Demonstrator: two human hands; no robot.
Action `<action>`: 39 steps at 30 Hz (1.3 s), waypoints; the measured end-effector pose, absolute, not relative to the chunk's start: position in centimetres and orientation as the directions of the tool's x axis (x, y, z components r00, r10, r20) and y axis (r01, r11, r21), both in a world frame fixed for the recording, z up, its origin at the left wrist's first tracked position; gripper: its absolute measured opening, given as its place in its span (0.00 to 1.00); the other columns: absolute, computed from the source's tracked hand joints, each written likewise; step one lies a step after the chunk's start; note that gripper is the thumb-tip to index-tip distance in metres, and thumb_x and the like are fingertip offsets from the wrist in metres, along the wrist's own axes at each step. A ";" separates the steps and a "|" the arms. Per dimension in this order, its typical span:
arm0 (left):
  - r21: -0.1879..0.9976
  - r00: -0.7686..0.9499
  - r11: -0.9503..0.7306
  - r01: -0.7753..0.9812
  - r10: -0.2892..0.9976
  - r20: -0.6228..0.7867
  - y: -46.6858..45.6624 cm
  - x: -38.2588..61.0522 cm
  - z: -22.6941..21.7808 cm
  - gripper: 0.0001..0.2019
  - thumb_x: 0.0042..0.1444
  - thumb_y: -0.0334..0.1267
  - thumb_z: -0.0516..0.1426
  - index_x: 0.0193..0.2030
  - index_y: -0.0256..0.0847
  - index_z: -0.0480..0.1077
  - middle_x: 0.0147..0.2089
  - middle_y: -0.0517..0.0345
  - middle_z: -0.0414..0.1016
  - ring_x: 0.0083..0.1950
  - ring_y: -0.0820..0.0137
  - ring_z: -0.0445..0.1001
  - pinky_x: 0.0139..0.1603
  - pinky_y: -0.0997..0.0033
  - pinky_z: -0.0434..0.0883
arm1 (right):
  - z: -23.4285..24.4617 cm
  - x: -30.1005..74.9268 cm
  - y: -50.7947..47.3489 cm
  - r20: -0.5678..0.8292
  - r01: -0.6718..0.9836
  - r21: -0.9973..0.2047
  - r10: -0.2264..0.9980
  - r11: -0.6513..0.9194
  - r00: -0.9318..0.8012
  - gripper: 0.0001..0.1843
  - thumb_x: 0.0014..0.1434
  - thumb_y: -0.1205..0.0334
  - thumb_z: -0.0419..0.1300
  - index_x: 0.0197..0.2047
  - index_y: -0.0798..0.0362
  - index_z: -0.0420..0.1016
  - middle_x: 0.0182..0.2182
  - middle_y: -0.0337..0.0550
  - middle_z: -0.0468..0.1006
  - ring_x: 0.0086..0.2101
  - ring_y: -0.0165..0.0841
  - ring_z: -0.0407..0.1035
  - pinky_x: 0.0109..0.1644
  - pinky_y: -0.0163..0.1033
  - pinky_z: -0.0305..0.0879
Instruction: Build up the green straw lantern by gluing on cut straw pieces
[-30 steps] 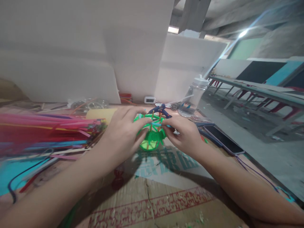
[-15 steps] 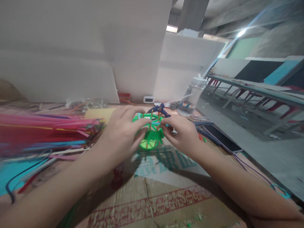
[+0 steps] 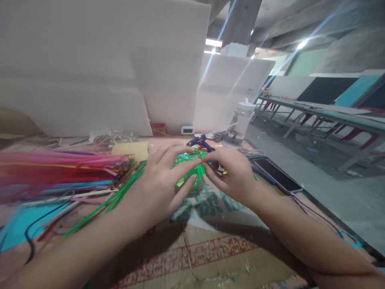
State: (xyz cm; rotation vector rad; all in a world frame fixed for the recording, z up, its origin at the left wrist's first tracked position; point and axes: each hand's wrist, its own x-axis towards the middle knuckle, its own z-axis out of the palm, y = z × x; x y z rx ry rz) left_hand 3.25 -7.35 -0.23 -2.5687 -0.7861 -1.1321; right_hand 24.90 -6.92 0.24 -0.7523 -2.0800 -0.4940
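Observation:
A small round craft of bright green pipe cleaners with thin brown upright sticks stands on the cardboard between my hands. My left hand curls round its left side, thumb and fingers pressed on it, covering much of it. From the right, my right hand pinches at the craft's upper edge, thumb and forefinger together near a stick. What lies exactly between those fingertips is too small to make out. Just behind the craft lies a dark blue glue gun.
Bundles of pink, red and blue pipe cleaners lie on the left, near loose green ones. A phone sits at the right edge with a purple cable. Behind stand a clear bottle, a small white clock and white boards.
My hands have shifted slightly and drawn closer together over the craft, covering more of it. Long green pipe cleaners now show beside my left forearm. The camera view has moved a little.

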 end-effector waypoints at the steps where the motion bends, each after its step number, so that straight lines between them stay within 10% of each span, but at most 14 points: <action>1: 0.014 0.557 -0.833 0.553 0.382 0.738 -7.5 3.3 -0.3 0.16 0.65 0.34 0.58 0.58 0.41 0.74 0.60 0.46 0.72 0.65 0.55 0.66 0.68 0.47 0.61 | 0.3 24.9 -7.0 0.821 0.667 0.063 0.341 0.742 -0.457 0.06 0.66 0.66 0.57 0.36 0.53 0.74 0.25 0.39 0.76 0.27 0.30 0.67 0.35 0.38 0.62; 10: 0.109 0.538 -0.855 0.507 0.412 0.735 -8.2 3.8 -0.5 0.13 0.66 0.34 0.57 0.56 0.41 0.75 0.56 0.48 0.75 0.60 0.58 0.70 0.64 0.52 0.64 | 0.2 24.9 -7.0 0.846 0.654 0.172 0.230 0.737 -0.481 0.09 0.65 0.69 0.57 0.33 0.52 0.73 0.24 0.39 0.78 0.28 0.32 0.69 0.35 0.38 0.63; 20: 0.544 0.432 -0.710 0.447 0.704 0.564 -7.6 3.1 1.0 0.04 0.62 0.36 0.58 0.37 0.43 0.75 0.32 0.65 0.77 0.33 0.72 0.73 0.34 0.73 0.66 | 0.7 24.6 -7.5 0.781 0.552 0.227 0.188 0.802 -0.596 0.04 0.68 0.63 0.59 0.45 0.51 0.75 0.34 0.42 0.83 0.36 0.34 0.75 0.42 0.41 0.67; 27: 0.687 0.269 -0.606 0.402 0.795 0.543 -6.3 1.5 1.5 0.04 0.61 0.39 0.59 0.37 0.43 0.74 0.34 0.62 0.76 0.35 0.70 0.72 0.37 0.71 0.68 | 0.4 32.5 -5.1 0.737 0.843 -0.304 0.670 0.444 -0.088 0.09 0.67 0.62 0.56 0.48 0.52 0.74 0.39 0.46 0.82 0.39 0.37 0.76 0.43 0.42 0.69; 32: 0.764 0.250 -0.577 0.290 0.816 0.521 -6.1 1.4 1.5 0.07 0.61 0.43 0.59 0.38 0.42 0.73 0.35 0.61 0.76 0.35 0.71 0.72 0.38 0.70 0.70 | -3.9 36.7 -3.4 0.204 0.921 -0.242 0.944 0.306 -0.260 0.15 0.58 0.64 0.64 0.50 0.53 0.78 0.39 0.46 0.82 0.37 0.37 0.76 0.40 0.39 0.69; 39: 0.855 0.321 -0.497 0.146 0.841 0.434 -5.8 2.3 0.8 0.08 0.61 0.43 0.60 0.36 0.40 0.72 0.33 0.62 0.75 0.32 0.74 0.71 0.35 0.74 0.71 | -5.6 35.7 -3.2 0.152 0.936 -0.132 0.940 0.326 -0.306 0.16 0.62 0.64 0.61 0.52 0.54 0.80 0.45 0.54 0.80 0.43 0.41 0.75 0.47 0.41 0.69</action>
